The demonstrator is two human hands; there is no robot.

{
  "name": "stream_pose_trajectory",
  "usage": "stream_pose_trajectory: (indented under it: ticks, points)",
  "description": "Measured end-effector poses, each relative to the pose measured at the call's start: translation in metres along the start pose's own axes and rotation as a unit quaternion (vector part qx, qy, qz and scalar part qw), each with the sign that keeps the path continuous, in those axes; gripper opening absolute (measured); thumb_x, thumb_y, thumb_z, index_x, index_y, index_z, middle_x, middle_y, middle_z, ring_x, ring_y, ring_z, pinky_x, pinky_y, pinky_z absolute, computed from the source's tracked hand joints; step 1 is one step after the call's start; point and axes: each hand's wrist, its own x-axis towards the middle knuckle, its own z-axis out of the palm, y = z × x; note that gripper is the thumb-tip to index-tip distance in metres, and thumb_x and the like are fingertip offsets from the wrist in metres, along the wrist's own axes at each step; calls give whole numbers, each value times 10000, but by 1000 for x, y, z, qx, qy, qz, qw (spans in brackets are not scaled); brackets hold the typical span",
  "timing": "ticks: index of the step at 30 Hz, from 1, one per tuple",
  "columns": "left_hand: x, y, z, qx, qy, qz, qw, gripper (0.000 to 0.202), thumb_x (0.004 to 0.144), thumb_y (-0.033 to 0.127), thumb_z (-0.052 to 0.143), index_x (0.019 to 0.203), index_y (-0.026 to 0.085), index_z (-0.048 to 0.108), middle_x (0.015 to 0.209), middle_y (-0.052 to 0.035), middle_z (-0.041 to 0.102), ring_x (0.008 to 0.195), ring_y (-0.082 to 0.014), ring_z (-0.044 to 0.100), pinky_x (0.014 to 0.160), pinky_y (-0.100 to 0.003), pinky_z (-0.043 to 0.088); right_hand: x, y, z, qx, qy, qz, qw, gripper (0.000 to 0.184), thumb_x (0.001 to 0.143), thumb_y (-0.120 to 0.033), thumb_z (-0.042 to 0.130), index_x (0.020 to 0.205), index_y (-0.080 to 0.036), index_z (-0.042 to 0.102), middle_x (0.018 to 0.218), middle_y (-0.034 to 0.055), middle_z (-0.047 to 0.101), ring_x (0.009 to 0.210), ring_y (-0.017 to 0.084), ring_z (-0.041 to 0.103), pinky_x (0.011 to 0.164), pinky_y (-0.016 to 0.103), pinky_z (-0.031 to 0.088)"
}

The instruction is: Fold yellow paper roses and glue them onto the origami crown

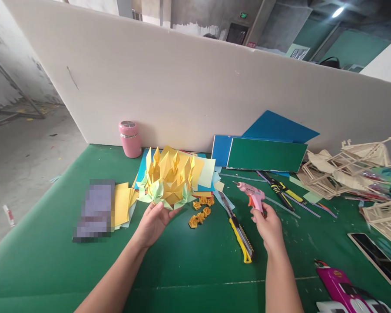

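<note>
My left hand (154, 222) cups the underside of a yellow folded-paper flower (169, 176) with pale green leaves, lifted just over the green table (182, 269). My right hand (270, 226) is closed round the handle of a pink glue gun (251, 193), whose nozzle points left toward the flower. Several small orange paper roses (201, 211) lie on the table between my two hands. A yellow utility knife (238, 229) lies just left of my right hand.
A pink flask (129, 139) stands at the back by the white partition (182, 87). Coloured paper sheets (267, 152) lean there. Wooden stick models (352, 167) fill the right side. A magenta toy car (340, 287) and a dark phone (376, 256) lie near right.
</note>
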Motion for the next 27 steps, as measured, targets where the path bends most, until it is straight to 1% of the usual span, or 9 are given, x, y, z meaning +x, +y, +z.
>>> stream_pose_trajectory:
  ticks: [2, 5, 10, 13, 16, 18, 19, 24, 27]
  points:
    - [0, -2, -1, 7, 14, 5, 1000, 399, 668, 293, 769, 1048, 226, 671, 1044, -70, 730, 1114, -309, 605, 1032, -514, 397, -10, -11, 1, 70, -27, -12, 997, 356, 664, -434, 528, 935, -206, 499, 741, 25, 646, 572, 166, 598, 504, 287, 486]
    - [0, -5, -2, 20, 27, 2, 999, 431, 672, 295, 769, 1079, 204, 658, 1002, -73, 739, 1063, -306, 634, 1020, -529, 407, -24, -28, 5, 232, -87, -19, 969, 312, 635, -388, 644, 846, -209, 500, 595, -41, 570, 460, 105, 489, 433, 232, 425]
    - [-1, -6, -3, 25, 14, 6, 1000, 393, 708, 318, 744, 1077, 221, 653, 1021, -55, 730, 1054, -283, 637, 999, -524, 437, -45, -46, 17, 341, -172, -56, 923, 241, 699, -327, 634, 885, -210, 534, 649, -45, 557, 491, 84, 499, 447, 206, 419]
    - [-1, -6, -2, 26, 9, 8, 1000, 342, 703, 336, 748, 1018, 227, 670, 978, -35, 735, 1040, -270, 643, 993, -508, 447, -55, -50, 25, 336, -233, -64, 910, 250, 795, -375, 580, 979, -250, 467, 815, -3, 644, 488, 104, 558, 414, 225, 433]
    - [-1, -6, -1, 28, 16, 6, 999, 322, 680, 366, 763, 954, 215, 685, 898, -27, 741, 993, -265, 666, 1005, -484, 436, -61, -50, 30, 284, -197, -53, 937, 362, 787, -399, 621, 1064, -254, 438, 765, -3, 648, 519, 134, 592, 458, 253, 476]
    - [-2, -6, 0, 28, 21, 3, 999, 343, 678, 370, 762, 974, 217, 681, 923, -32, 741, 1005, -267, 661, 1004, -470, 436, -61, -48, 32, 256, -174, -56, 949, 369, 741, -396, 673, 1014, -224, 495, 683, -18, 611, 529, 136, 573, 492, 263, 481]
    - [-2, -7, 1, 28, 23, 1, 999, 361, 679, 367, 761, 997, 220, 677, 952, -38, 740, 1019, -269, 656, 1002, -465, 438, -61, -47, 33, 252, -184, -63, 948, 355, 721, -401, 686, 975, -207, 532, 650, -23, 587, 526, 132, 553, 496, 262, 473]
    - [-2, -6, 4, 22, 30, -5, 999, 413, 674, 314, 760, 1061, 215, 657, 978, -54, 738, 1047, -277, 642, 1007, -460, 434, -64, -46, 35, 273, -307, -106, 906, 331, 752, -482, 612, 818, -160, 654, 519, -19, 506, 495, 131, 479, 468, 263, 421]
    - [-2, -7, 2, 25, 37, -5, 999, 367, 669, 308, 763, 1008, 197, 676, 954, -58, 742, 1031, -277, 646, 992, -462, 449, -72, -47, 39, 241, -317, -114, 910, 357, 770, -507, 599, 634, -179, 634, 558, 32, 590, 549, 163, 556, 496, 283, 470]
